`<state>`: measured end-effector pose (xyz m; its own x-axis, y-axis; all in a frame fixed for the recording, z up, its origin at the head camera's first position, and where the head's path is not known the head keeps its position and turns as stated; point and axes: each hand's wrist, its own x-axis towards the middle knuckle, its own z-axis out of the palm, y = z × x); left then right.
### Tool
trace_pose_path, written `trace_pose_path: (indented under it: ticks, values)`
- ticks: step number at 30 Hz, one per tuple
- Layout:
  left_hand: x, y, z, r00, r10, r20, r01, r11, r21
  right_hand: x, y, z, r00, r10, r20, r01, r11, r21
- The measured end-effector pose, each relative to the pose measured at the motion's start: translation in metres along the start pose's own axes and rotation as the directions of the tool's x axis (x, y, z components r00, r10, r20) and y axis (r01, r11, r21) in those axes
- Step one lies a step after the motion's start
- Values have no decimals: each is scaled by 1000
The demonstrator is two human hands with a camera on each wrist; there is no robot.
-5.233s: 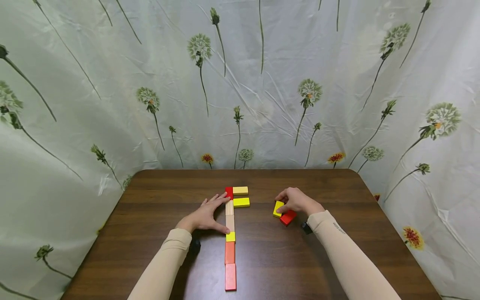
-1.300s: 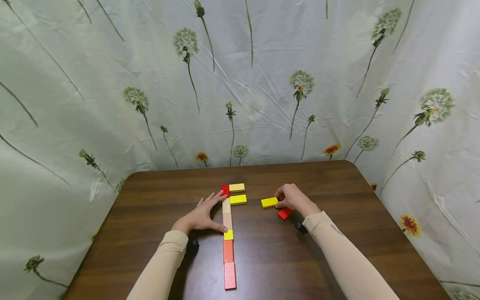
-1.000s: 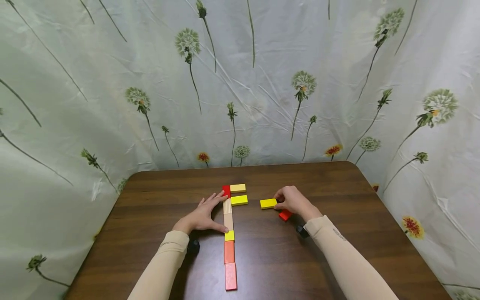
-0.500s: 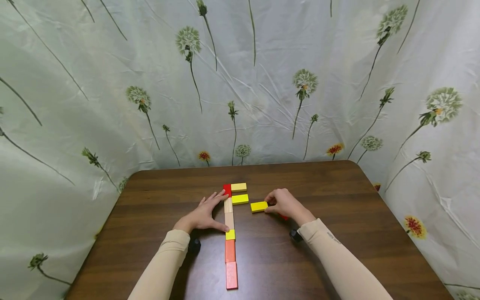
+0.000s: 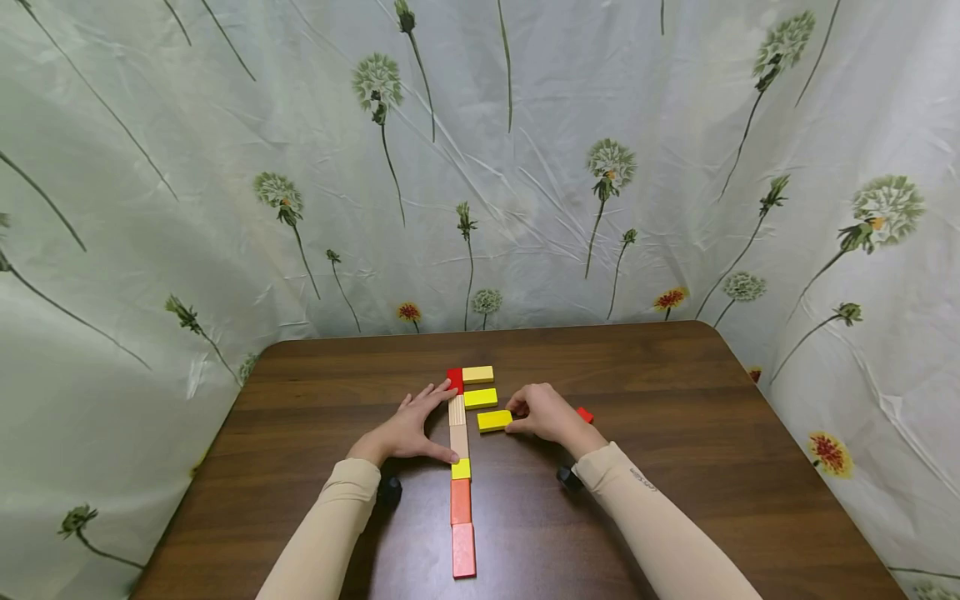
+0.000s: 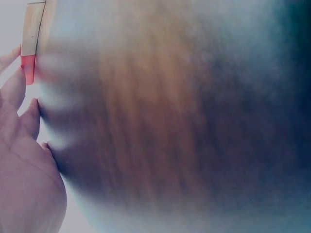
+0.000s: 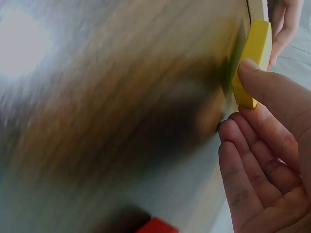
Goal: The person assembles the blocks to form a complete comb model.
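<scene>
My right hand [image 5: 549, 414] pinches a yellow block [image 5: 493, 421] between thumb and fingers, just right of a column of blocks. The right wrist view shows the thumb on one face of that yellow block [image 7: 253, 53]. My left hand [image 5: 408, 429] is spread beside the column, its fingertips at the red top block [image 5: 454, 379] and its thumb at a small yellow block [image 5: 461, 469]. Between them lie a striped wooden block [image 5: 457, 410] and a plain one [image 5: 458, 442]. A pale yellow block [image 5: 477, 374] and a bright yellow block [image 5: 481, 398] stick out rightward from the column's upper end.
An orange-red block [image 5: 461, 502] and a pinkish-red block [image 5: 463, 550] continue the column toward the near side. A loose red block [image 5: 585, 415] lies behind my right hand, partly hidden. The brown wooden table [image 5: 337, 375] ends at a flower-printed curtain [image 5: 525, 208].
My right hand took the yellow block from beside the loose red block, turned it sideways and carried it left to near the column. The left hand has stayed in place.
</scene>
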<state>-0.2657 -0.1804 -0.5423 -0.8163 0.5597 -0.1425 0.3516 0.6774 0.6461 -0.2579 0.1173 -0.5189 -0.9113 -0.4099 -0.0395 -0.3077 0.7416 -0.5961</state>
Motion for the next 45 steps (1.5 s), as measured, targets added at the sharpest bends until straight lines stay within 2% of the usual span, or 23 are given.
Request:
trace_pose_path:
  ticks: [13, 19, 45]
  values:
    - [-2, -1, 0, 1000, 7, -5, -7, 1000, -5, 8, -13, 15, 999, 28, -19, -28, 999, -16]
    - [-3, -2, 1, 1000, 0, -5, 0, 1000, 1, 8, -16, 19, 1000, 14, -28, -15, 999, -35]
    - [-1, -3, 1, 1000, 21, -9, -21, 1000, 0, 5, -14, 18, 999, -31, -28, 30, 999, -40]
